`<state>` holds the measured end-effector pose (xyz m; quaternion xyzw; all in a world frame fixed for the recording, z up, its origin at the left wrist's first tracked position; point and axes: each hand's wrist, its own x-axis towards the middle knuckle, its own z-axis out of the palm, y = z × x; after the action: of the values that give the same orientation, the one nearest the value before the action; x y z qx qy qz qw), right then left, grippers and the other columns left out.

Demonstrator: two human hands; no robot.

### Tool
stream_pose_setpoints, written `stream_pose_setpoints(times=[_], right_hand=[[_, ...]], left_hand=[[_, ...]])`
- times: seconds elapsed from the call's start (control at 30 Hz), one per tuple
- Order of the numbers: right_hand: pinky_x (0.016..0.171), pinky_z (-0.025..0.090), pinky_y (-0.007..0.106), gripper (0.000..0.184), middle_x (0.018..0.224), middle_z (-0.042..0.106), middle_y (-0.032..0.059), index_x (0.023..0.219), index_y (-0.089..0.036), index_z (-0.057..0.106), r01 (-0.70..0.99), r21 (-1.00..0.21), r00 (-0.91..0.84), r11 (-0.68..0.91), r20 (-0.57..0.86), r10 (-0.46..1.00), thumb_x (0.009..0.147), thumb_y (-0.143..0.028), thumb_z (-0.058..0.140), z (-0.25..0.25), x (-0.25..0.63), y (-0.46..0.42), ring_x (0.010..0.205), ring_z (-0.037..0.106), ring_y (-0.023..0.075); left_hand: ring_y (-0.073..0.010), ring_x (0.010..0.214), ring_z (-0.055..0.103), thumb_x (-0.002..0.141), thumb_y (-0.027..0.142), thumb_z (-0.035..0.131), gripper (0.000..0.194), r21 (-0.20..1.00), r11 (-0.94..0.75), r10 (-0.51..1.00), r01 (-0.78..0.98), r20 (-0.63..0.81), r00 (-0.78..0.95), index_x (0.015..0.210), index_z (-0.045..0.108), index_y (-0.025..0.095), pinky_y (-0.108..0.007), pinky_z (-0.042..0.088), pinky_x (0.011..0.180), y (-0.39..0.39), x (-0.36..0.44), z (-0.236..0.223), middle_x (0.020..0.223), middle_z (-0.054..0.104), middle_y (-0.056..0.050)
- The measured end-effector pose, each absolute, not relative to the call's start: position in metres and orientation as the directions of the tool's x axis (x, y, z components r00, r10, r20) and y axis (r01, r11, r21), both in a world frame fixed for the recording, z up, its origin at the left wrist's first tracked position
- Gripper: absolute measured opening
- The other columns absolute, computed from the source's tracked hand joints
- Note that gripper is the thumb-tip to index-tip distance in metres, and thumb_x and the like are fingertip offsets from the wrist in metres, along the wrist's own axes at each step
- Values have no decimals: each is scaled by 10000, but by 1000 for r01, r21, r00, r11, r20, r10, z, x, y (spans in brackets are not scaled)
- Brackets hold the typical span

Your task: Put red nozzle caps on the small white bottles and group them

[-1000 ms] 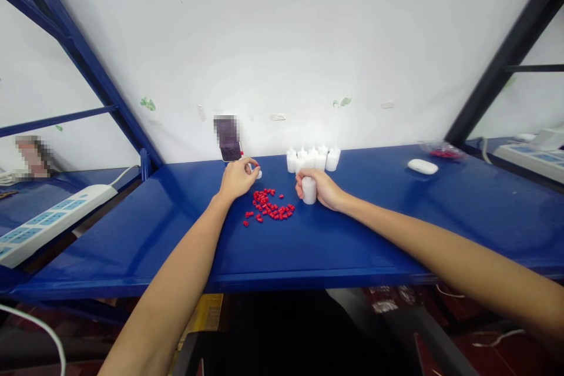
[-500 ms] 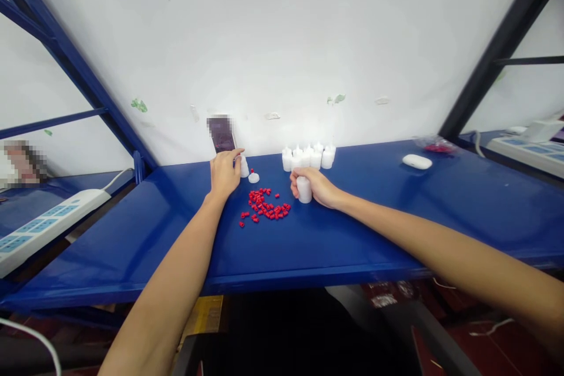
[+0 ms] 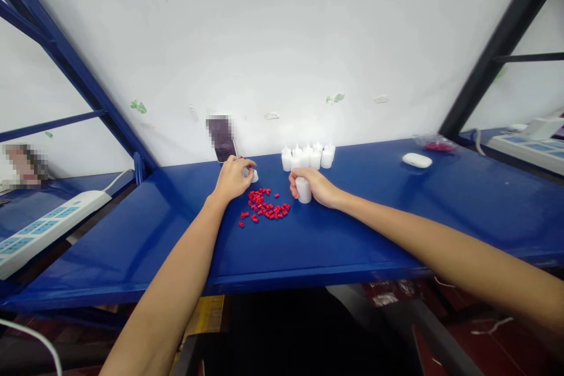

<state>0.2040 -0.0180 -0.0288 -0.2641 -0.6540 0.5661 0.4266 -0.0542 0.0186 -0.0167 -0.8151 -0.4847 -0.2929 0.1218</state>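
Observation:
My right hand (image 3: pixel 315 183) is wrapped around a small white plastic bottle (image 3: pixel 304 191), its plain lower part showing below the fingers; the top is hidden. At the left, my left hand (image 3: pixel 235 179) has its thumb and fingers curled around a small white cap (image 3: pixel 255 175) at the table's back. The fingers hide part of that cap. A pile of small red caps (image 3: pixel 267 207) lies scattered on the blue table (image 3: pixel 335 241) between and in front of my hands. Several white dropper bottles (image 3: pixel 308 157) with pointed tips stand grouped behind my right hand.
A phone (image 3: pixel 224 147) leans on the wall behind my left hand. To the right lie a white oval case (image 3: pixel 416 160) and a clear bag of red pieces (image 3: pixel 436 145). Power strips (image 3: pixel 48 226) sit beyond the blue frame posts at the left and right.
My left hand has moved slightly right and toward me, from beside a white bottle onto the white cap. My right hand keeps its hold on the bottle in the same place.

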Motion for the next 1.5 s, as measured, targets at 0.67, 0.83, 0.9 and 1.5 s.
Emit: stream_pose_setpoints(times=[0.67,0.83,0.9,1.5], right_hand=[[588,379,264,230,582,539,-40,770,-203,523,119,-906,-515,407,294,805,826,-411,601,-21,207,-33,551,494,130],[628,325,283,116,710,623,16,822,-204,609,619,-475,-471,626,413,779,823,-309,559,-19,210,-37,659,530,173],[615,306,296,176,776,669,57,879,-204,640,746,-336,-459,575,366,810,834,-353,556,-16,212,-39,694,565,207],[600,277,299,381,826,704,92,978,-178,691,718,-291,-542,632,335,771,940,-475,456,-8,221,-41,722,594,230]], left_hand=[[-240,856,561,819,392,667,184,44,-749,649,661,252,718,792,750,230,-379,454,782,-29,-6,15,900,659,-69],[-234,845,587,821,275,664,107,-13,-766,615,643,278,738,786,735,203,-358,462,764,-28,4,7,869,681,-74],[-226,816,617,832,259,650,104,-4,-760,621,650,291,728,835,734,197,-340,468,736,-28,8,6,841,701,-68],[-156,712,691,854,198,606,87,290,-829,555,479,532,639,849,692,189,-263,503,672,-40,24,6,800,750,-22]])
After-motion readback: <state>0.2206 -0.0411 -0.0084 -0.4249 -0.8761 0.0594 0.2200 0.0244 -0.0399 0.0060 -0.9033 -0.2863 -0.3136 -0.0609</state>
